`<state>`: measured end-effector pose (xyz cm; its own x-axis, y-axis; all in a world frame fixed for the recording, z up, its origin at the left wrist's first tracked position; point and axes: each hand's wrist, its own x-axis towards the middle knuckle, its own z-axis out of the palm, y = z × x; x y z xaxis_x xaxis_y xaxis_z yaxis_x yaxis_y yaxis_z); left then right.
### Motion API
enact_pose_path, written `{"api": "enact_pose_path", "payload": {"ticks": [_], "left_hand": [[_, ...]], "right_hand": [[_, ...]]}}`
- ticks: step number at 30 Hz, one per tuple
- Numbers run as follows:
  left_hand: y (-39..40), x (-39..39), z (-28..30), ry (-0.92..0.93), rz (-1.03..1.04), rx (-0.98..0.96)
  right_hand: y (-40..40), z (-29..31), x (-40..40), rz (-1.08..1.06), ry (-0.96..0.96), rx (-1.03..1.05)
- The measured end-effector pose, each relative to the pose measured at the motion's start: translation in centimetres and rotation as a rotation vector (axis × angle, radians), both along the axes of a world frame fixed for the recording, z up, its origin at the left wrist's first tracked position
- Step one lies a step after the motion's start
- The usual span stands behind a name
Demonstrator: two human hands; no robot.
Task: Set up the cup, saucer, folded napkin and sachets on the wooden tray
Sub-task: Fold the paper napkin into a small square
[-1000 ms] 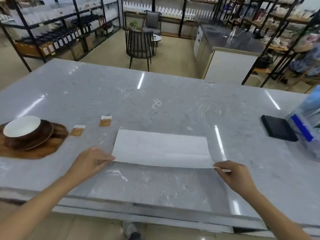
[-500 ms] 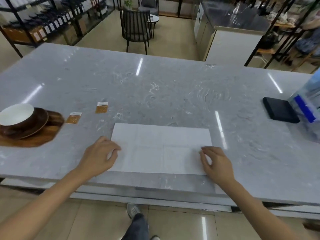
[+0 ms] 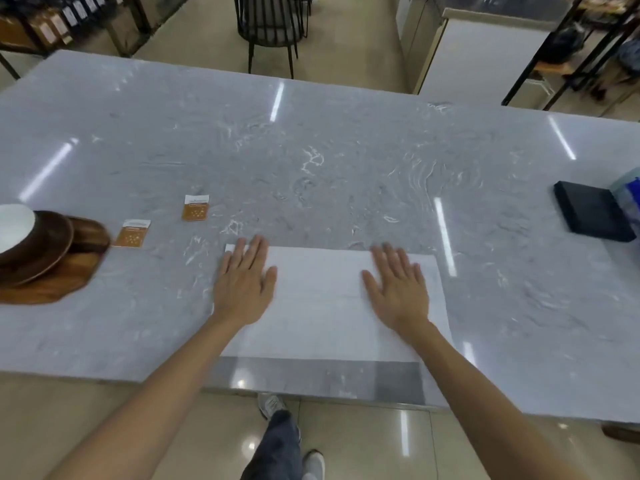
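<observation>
A white napkin (image 3: 322, 306), folded once into a wide rectangle, lies flat at the near edge of the grey marble table (image 3: 329, 168). My left hand (image 3: 244, 282) presses flat on its left end, fingers spread. My right hand (image 3: 398, 285) presses flat on its right part. Two brown sachets (image 3: 196, 207) (image 3: 133, 233) lie on the table to the left. At the far left, a wooden tray (image 3: 59, 278) carries a dark wooden saucer (image 3: 52, 237) with a white cup (image 3: 14, 223) on it, cut off by the frame.
A black flat box (image 3: 592, 216) and a clear container with a blue label (image 3: 630, 195) sit at the right edge. A dark chair (image 3: 270, 26) and a white counter (image 3: 485, 53) stand beyond the table. My leg and shoes (image 3: 280, 441) show below the table edge.
The napkin was held up by its near corners, then folded over and laid down. Both hands moved onto its top and now lie flat, sliding further up it. The camera tilted downward.
</observation>
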<state>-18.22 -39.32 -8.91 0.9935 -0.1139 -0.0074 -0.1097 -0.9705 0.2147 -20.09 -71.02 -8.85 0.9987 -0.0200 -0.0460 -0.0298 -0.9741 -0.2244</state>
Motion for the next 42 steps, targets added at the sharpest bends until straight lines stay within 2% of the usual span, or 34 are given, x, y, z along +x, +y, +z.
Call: {"api": "enact_pose_path", "payload": {"ticks": [2, 4, 12, 15, 23, 26, 29, 31, 34, 37, 40, 42], "left_hand": [[1.8, 0.2, -0.1, 0.001, 0.015, 0.002], [2.3, 0.3, -0.1, -0.004, 0.013, -0.004], [2.0, 0.2, 0.6, 0.022, 0.01, 0.002], [2.0, 0.0, 0.9, 0.044, -0.002, -0.002], [3.0, -2.0, 0.6, 0.058, 0.054, 0.002], [3.4, -2.7, 0.5, 0.041, 0.069, -0.004], [3.5, -2.9, 0.6, 0.04, 0.065, -0.017], [3.7, -3.0, 0.6, 0.053, 0.059, -0.006], [4.1, -3.0, 0.5, 0.071, 0.06, 0.011], [4.3, -3.1, 0.5, 0.082, 0.055, 0.01], [4.5, -3.1, 0.6, 0.083, 0.049, 0.005], [4.6, -3.3, 0.7, 0.059, 0.051, -0.022]], "right_hand": [[-5.8, 0.5, -0.3, -0.152, 0.024, -0.001], [-8.1, 0.7, -0.3, -0.202, 0.039, -0.021], [-7.7, 1.1, -0.2, -0.192, 0.049, -0.018], [-6.9, 1.5, -1.0, -0.245, -0.015, -0.065], [-3.5, 1.3, -9.8, -0.345, -0.024, -0.03], [-3.4, 1.9, -12.2, -0.3, -0.08, -0.055], [-3.3, 2.6, -13.3, -0.087, -0.175, -0.123], [-3.6, 2.9, -13.6, 0.03, -0.152, -0.112], [-4.3, 3.3, -13.9, 0.035, -0.1, -0.017], [-4.9, 2.8, -14.9, 0.092, -0.185, 0.067], [-5.4, 2.2, -16.1, 0.172, -0.304, -0.01], [-6.0, 1.8, -16.2, 0.191, -0.314, -0.039]]}}
